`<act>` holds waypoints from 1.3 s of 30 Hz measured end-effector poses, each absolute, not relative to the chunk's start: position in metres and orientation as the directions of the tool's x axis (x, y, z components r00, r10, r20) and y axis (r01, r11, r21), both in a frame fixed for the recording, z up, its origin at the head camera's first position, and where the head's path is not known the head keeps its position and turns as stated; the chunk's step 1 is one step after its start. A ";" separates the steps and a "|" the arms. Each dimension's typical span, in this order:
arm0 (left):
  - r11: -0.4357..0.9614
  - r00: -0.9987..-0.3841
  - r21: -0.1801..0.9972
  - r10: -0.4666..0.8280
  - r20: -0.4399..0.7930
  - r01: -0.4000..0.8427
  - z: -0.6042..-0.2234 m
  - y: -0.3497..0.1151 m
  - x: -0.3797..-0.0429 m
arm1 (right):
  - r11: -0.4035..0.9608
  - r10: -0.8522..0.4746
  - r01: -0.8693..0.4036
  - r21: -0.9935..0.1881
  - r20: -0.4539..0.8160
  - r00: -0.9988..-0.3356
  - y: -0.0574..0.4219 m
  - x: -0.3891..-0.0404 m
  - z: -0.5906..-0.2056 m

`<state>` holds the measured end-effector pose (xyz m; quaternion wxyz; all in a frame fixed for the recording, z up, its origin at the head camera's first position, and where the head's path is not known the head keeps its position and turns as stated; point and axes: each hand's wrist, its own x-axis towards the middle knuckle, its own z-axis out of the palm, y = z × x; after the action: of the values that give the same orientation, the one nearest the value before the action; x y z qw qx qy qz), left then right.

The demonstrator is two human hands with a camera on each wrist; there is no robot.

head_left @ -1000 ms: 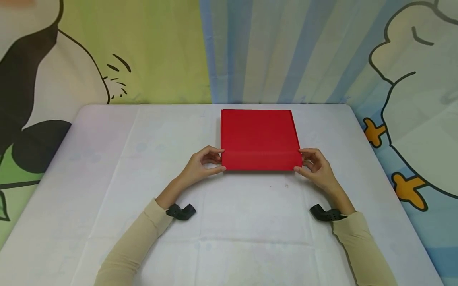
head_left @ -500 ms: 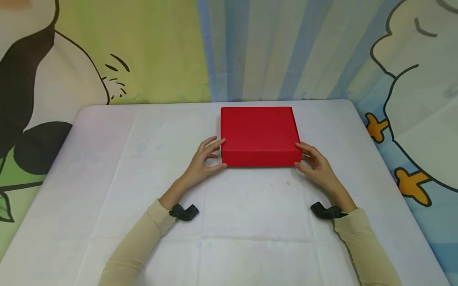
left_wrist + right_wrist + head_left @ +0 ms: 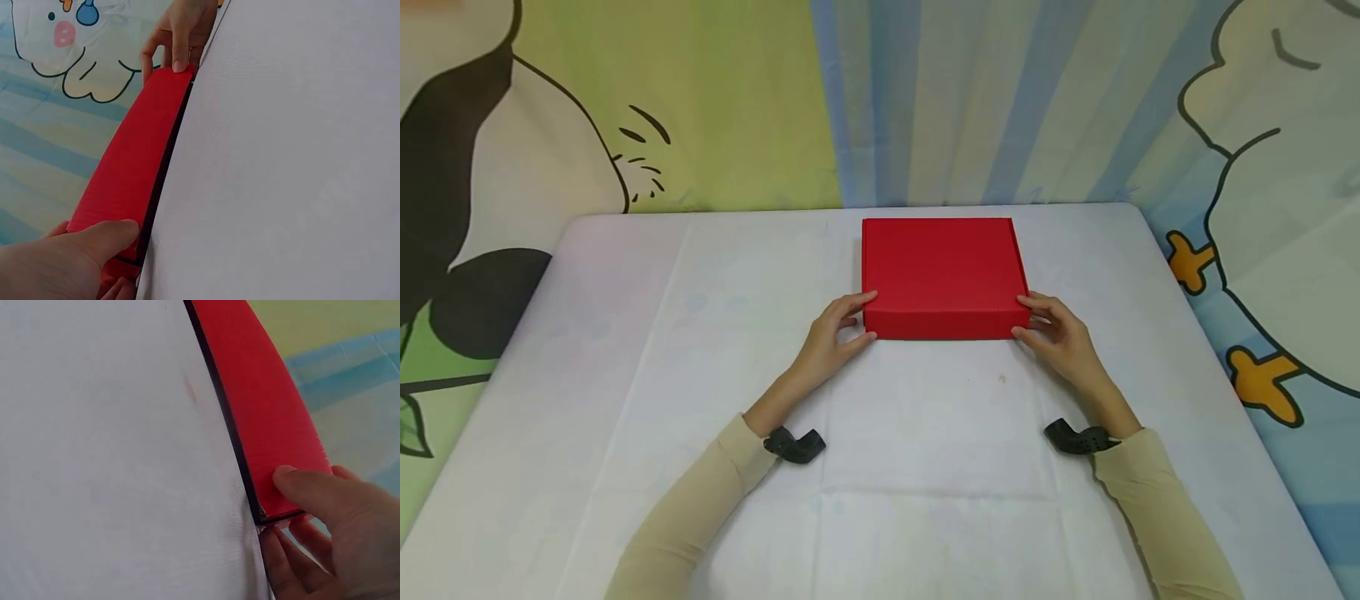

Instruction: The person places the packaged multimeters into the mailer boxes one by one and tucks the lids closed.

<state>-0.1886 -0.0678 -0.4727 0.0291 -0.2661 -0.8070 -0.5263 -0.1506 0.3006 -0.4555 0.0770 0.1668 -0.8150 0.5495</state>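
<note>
A flat red box [image 3: 943, 267], closed on top, lies at the far middle of the table, its front wall facing me. My left hand [image 3: 827, 342] holds its left front corner, thumb on the front wall and index finger at the top edge. The right hand [image 3: 1063, 337] grips the right front corner in the same way. In the left wrist view the left thumb [image 3: 112, 237] presses the red front wall, above a dark line along its bottom edge. The right wrist view shows the right thumb [image 3: 312, 487] on that wall, with other fingers curled round the corner.
A white cloth [image 3: 925, 442] with fold creases covers the table. Behind it hangs a patterned curtain [image 3: 722, 108], close to the table's back edge. A black wrist mount [image 3: 795, 446] sticks out from the left wrist, another mount [image 3: 1078, 437] from the right.
The box's front wall looks lower than a second ago. My left fingers spread off the side, then came back onto the top front corner. The head view has shifted slightly.
</note>
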 end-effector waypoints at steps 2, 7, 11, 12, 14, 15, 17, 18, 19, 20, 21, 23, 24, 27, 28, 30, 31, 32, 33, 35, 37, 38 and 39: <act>0.319 -0.865 0.830 0.377 0.331 0.457 -0.472 -0.067 -0.189 | 0.342 -0.205 -0.349 -0.872 0.293 -0.934 0.301 -0.152 -0.453; 0.340 -0.884 0.831 0.326 0.335 0.440 -0.472 -0.063 -0.190 | 0.375 -0.198 -0.326 -0.868 0.269 -0.943 0.300 -0.157 -0.449; 0.344 -0.892 0.832 0.289 0.347 0.435 -0.473 -0.061 -0.190 | 0.381 -0.142 -0.320 -0.867 0.287 -0.947 0.294 -0.159 -0.448; 0.350 -0.895 0.831 0.276 0.350 0.432 -0.474 -0.060 -0.189 | 0.386 -0.131 -0.321 -0.865 0.293 -0.947 0.291 -0.158 -0.447; 0.363 -0.901 0.828 0.251 0.354 0.427 -0.476 -0.059 -0.188 | 0.393 -0.113 -0.325 -0.860 0.305 -0.946 0.285 -0.155 -0.442; 0.366 -0.903 0.828 0.242 0.355 0.424 -0.477 -0.059 -0.187 | 0.400 -0.101 -0.323 -0.858 0.309 -0.946 0.282 -0.154 -0.438; 0.371 -0.904 0.827 0.230 0.360 0.423 -0.477 -0.058 -0.187 | 0.424 -0.076 -0.316 -0.849 0.315 -0.946 0.275 -0.150 -0.431; 0.371 -0.903 0.825 0.228 0.364 0.426 -0.477 -0.057 -0.187 | 0.435 -0.061 -0.310 -0.845 0.316 -0.947 0.273 -0.148 -0.428; 0.369 -0.902 0.825 0.227 0.367 0.429 -0.477 -0.056 -0.187 | 0.443 -0.046 -0.303 -0.844 0.316 -0.948 0.271 -0.147 -0.426; 0.368 -0.901 0.823 0.227 0.370 0.431 -0.476 -0.055 -0.187 | 0.453 -0.032 -0.296 -0.841 0.316 -0.948 0.270 -0.146 -0.425; 0.369 -0.899 0.821 0.228 0.374 0.436 -0.475 -0.055 -0.187 | 0.458 -0.020 -0.292 -0.839 0.319 -0.948 0.269 -0.145 -0.424; 0.378 -0.898 0.815 0.224 0.379 0.439 -0.475 -0.055 -0.188 | 0.469 -0.012 -0.294 -0.833 0.327 -0.945 0.268 -0.148 -0.427; 0.382 -0.898 0.813 0.224 0.379 0.438 -0.474 -0.055 -0.188 | 0.470 -0.009 -0.297 -0.831 0.333 -0.943 0.269 -0.150 -0.431; 0.392 -0.903 0.814 0.225 0.367 0.429 -0.475 -0.056 -0.190 | 0.455 -0.001 -0.300 -0.838 0.337 -0.942 0.273 -0.158 -0.443; 0.397 -0.905 0.814 0.225 0.362 0.425 -0.476 -0.056 -0.190 | 0.447 0.000 -0.300 -0.843 0.335 -0.942 0.275 -0.161 -0.448; 0.411 -0.909 0.812 0.226 0.350 0.415 -0.476 -0.058 -0.190 | 0.416 -0.007 -0.300 -0.858 0.327 -0.945 0.277 -0.166 -0.455; 0.422 -0.911 0.808 0.230 0.343 0.411 -0.476 -0.059 -0.191 | 0.398 -0.018 -0.302 -0.866 0.322 -0.947 0.278 -0.169 -0.457; 0.434 -0.912 0.803 0.237 0.335 0.408 -0.476 -0.060 -0.191 | 0.384 -0.031 -0.304 -0.872 0.317 -0.948 0.280 -0.171 -0.458; 0.449 -0.913 0.797 0.248 0.324 0.404 -0.476 -0.061 -0.192 | 0.362 -0.045 -0.305 -0.881 0.310 -0.950 0.281 -0.172 -0.460; 0.473 -0.911 0.783 0.285 0.299 0.405 -0.473 -0.063 -0.195 | 0.315 -0.077 -0.295 -0.902 0.286 -0.955 0.284 -0.175 -0.460; 0.497 -0.907 0.768 0.330 0.262 0.403 -0.469 -0.066 -0.199 | 0.303 -0.111 -0.277 -0.912 0.255 -0.960 0.288 -0.179 -0.458; 0.510 -0.906 0.764 0.353 0.234 0.396 -0.467 -0.067 -0.201 | 0.310 -0.123 -0.261 -0.914 0.234 -0.964 0.290 -0.179 -0.457; 0.525 -0.904 0.759 0.377 0.199 0.386 -0.463 -0.069 -0.204 | 0.324 -0.132 -0.241 -0.915 0.208 -0.969 0.292 -0.180 -0.456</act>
<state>-0.2040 -0.0692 -0.4635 0.0049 -0.2186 -0.8731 -0.4358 -0.1798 0.2917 -0.4561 0.0476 0.1149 -0.8121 0.5701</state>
